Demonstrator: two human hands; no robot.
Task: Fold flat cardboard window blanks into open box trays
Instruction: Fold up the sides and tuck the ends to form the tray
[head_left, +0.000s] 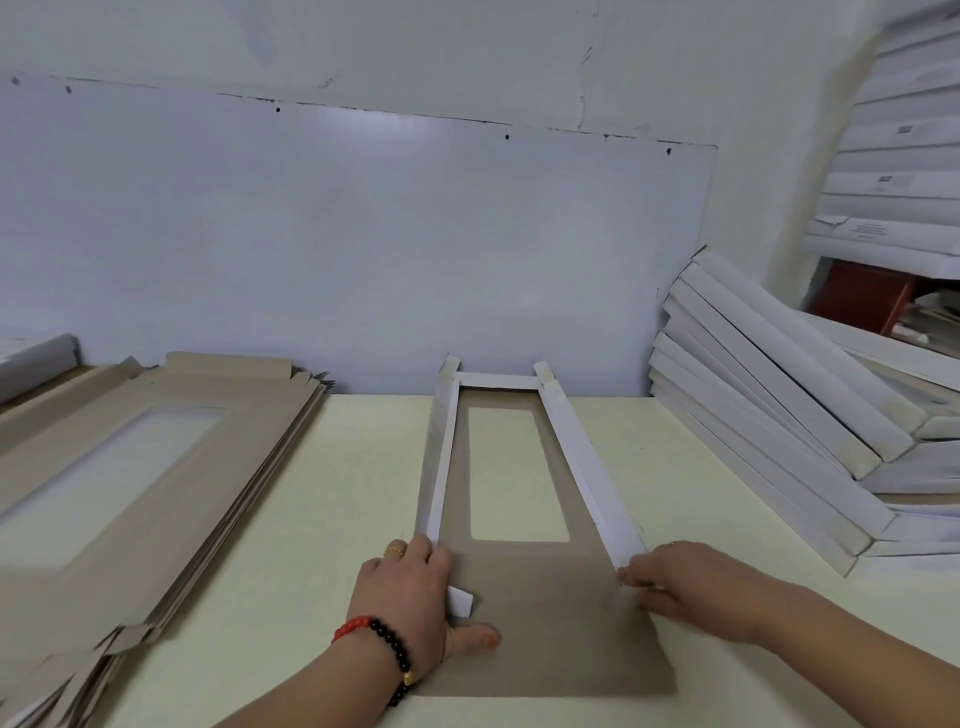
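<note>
A brown cardboard window blank (545, 597) lies lengthwise on the cream table in front of me, its rectangular window (514, 473) in the middle. Its two long side walls and the far end wall stand folded up, white side showing. My left hand (410, 592) holds the near end of the left wall, thumb flat on the brown base, a small white tab by the palm. My right hand (675, 582) pinches the near end of the right wall. The near end flap lies flat.
A thick stack of flat brown window blanks (130, 478) lies on the left. Several finished white trays (769, 415) lean stacked on the right, with more white boxes (904, 156) piled behind them. A pale wall panel (363, 249) stands at the table's back edge.
</note>
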